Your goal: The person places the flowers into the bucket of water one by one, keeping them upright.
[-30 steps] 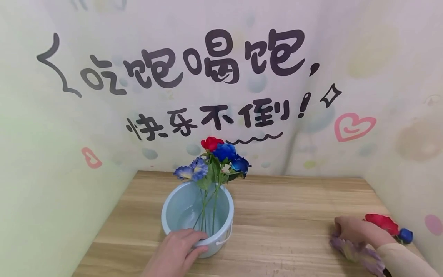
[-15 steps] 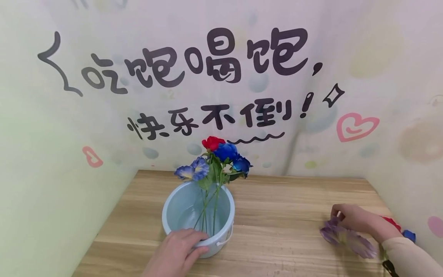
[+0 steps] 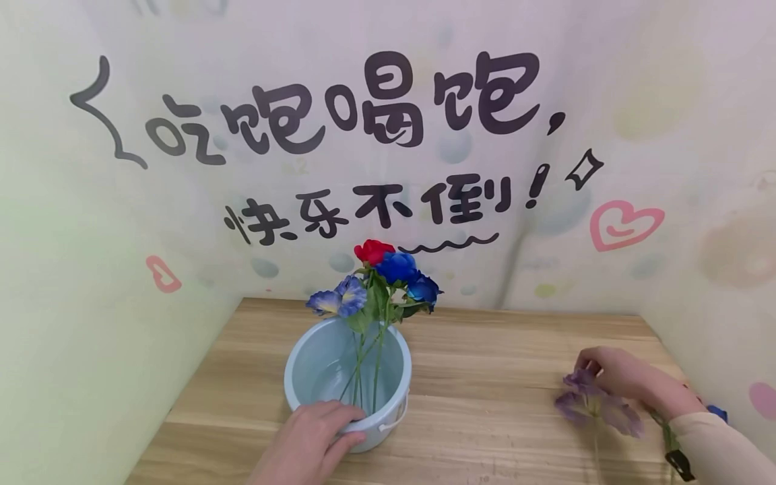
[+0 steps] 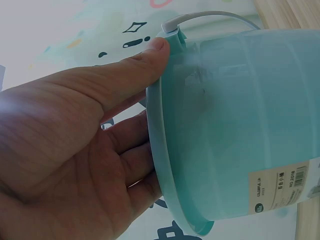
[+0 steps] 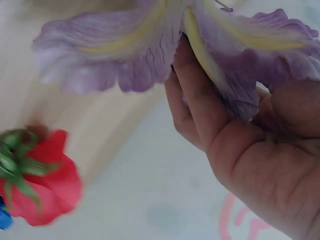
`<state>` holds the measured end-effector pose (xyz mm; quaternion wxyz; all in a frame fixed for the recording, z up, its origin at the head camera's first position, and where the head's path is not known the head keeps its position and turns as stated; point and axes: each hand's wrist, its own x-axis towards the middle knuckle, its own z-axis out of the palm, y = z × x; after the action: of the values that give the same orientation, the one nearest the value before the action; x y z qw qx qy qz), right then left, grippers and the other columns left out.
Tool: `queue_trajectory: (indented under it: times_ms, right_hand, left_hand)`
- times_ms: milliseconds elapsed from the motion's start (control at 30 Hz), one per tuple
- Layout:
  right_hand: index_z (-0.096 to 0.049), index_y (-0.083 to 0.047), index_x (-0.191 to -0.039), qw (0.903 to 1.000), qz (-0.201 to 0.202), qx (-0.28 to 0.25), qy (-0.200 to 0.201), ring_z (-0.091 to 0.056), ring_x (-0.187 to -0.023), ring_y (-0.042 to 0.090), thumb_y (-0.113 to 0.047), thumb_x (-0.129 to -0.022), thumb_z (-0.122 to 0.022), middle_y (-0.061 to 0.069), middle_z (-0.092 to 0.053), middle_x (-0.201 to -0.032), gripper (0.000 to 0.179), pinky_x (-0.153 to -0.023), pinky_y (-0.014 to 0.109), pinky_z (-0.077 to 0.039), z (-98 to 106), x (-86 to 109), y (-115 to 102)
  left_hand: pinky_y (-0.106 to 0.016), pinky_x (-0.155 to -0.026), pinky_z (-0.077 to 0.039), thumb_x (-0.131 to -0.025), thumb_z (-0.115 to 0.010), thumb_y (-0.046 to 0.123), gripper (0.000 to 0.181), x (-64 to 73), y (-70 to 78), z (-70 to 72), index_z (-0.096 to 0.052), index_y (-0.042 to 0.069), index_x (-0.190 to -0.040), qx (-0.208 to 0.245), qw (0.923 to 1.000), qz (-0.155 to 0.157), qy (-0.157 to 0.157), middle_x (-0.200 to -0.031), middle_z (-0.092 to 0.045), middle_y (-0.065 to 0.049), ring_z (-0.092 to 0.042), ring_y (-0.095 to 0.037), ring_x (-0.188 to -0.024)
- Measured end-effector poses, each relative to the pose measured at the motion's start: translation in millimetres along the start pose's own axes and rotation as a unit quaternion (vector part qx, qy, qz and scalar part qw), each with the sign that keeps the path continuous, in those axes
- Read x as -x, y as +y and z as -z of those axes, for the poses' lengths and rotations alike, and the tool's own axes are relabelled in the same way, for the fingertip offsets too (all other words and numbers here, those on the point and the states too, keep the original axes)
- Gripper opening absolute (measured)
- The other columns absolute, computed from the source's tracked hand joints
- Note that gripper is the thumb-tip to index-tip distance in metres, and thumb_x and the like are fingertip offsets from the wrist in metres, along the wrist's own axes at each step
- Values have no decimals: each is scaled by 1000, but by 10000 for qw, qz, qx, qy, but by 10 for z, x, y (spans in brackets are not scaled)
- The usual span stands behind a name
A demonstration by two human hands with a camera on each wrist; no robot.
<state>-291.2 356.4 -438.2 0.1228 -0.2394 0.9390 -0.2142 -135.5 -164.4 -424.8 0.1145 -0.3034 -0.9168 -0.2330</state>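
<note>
My left hand (image 3: 309, 438) grips the near rim of a light blue plastic bucket (image 4: 220, 125), thumb outside and fingers over the edge. Inside the bucket stand a red flower (image 3: 374, 251), two blue roses (image 3: 397, 267) and a blue-violet iris (image 3: 339, 298), their stems leaning to the back right. Over at the right side of the table, my right hand (image 3: 627, 378) holds a pale purple iris (image 3: 617, 416) with yellow-streaked petals. In the right wrist view its fingers curl up beneath the petals, which hide the fingertips. The iris's thin stem points down toward the table's front.
A red flower (image 5: 47, 185) and a blue flower (image 3: 718, 412) lie beyond my right forearm at the table's right edge. Close by is a dark strap-like piece (image 3: 679, 465). Printed cloth walls (image 3: 697, 269) enclose the wooden table (image 3: 485, 377) at back and sides.
My right hand has moved left and slightly away from me, bringing the purple iris off the other flowers; its stem now shows. The left hand stays on the bucket rim.
</note>
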Motion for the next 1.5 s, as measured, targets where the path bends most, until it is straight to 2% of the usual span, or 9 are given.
queue_trajectory:
  times_ms: [67, 200, 367, 500, 700, 867, 1100, 1333, 1500]
  right_hand:
    - [-69, -7, -96, 9999, 139, -41, 40, -63, -83, 8, 8, -90, -66, -2, -70, -91, 16, -69, 28, -51, 116, -10, -79]
    - [-70, -8, -99, 9985, 405, 5, 379, -64, -82, 5, 1, -95, -71, -4, -69, -92, 11, -69, 28, -52, 330, -35, -319]
    - [-70, -10, -98, 9917, 732, 121, 1048, -69, -78, 7, -1, -95, -74, -1, -71, -92, 11, -66, 27, -55, 576, -97, -723]
    - [-71, -6, -99, 9823, 1089, -35, 1523, -66, -69, 7, 6, -92, -74, 8, -74, -94, 14, -59, 27, -54, 795, -165, -1065]
    - [-70, -5, -104, 9796, 1026, 20, 1730, -62, -64, 12, 4, -94, -75, 9, -75, -95, 14, -49, 30, -50, 1150, -263, -1625]
    - [-69, -7, -109, 9792, 951, 174, 1784, -64, -71, 18, -2, -97, -73, 6, -74, -96, 13, -54, 30, -52, 1373, -325, -2047]
    - [-73, -13, -108, 9576, 1417, 674, 2417, -67, -90, 19, -4, -95, -75, 2, -74, -103, 16, -79, 31, -52, 1545, -399, -2553]
    - [-72, -9, -108, 9396, 1879, 304, 2844, -68, -93, 19, 0, -95, -72, 5, -73, -106, 16, -80, 17, -51, 1686, -428, -3001]
    - [-71, -8, -107, 9377, 1977, 39, 2858, -68, -96, 20, 2, -95, -70, 6, -71, -109, 15, -84, 23, -54, 1685, -517, -3238]
  left_hand:
    - [-33, -77, -58, -102, -71, 26, 17, -1, -2, -3, -76, 13, -112, 5, 10000, -26, 18, -102, -76, 4, -69, -10, -91]
    - [-32, -75, -57, -101, -72, 26, 16, 3, -7, -10, -76, 13, -111, -35, 10000, -53, 14, -100, -75, 4, -68, -9, -89]
    - [-33, -74, -57, -102, -72, 28, 17, 2, -10, -6, -75, 14, -112, -33, 9999, 30, -115, -99, -75, 3, -68, -10, -88]
    - [-33, -74, -56, -101, -73, 27, 16, 3, -10, -6, -75, 15, -111, -91, 9999, -15, -65, -98, -75, 4, -67, -9, -87]
    - [-32, -74, -57, -101, -73, 27, 17, -1, -18, -6, -76, 14, -112, -72, 10000, -49, -33, -98, -75, 4, -68, -9, -88]
    - [-31, -73, -57, -100, -74, 26, 17, -5, -30, -30, -76, 13, -111, -104, 9995, -259, 115, -98, -75, 3, -69, -9, -86]
    - [-28, -71, -56, -100, -74, 25, 16, -3, -42, -49, -76, 13, -111, -66, 9993, -332, 162, -96, -75, 3, -68, -8, -85]
    - [-27, -69, -55, -100, -75, 25, 16, 2, -63, -60, -75, 12, -110, -84, 9983, -515, 244, -95, -75, 3, -68, -8, -83]
    - [-26, -69, -55, -99, -75, 24, 15, 4, -75, -73, -75, 12, -108, -142, 9972, -621, 402, -93, -75, 3, -68, -8, -83]
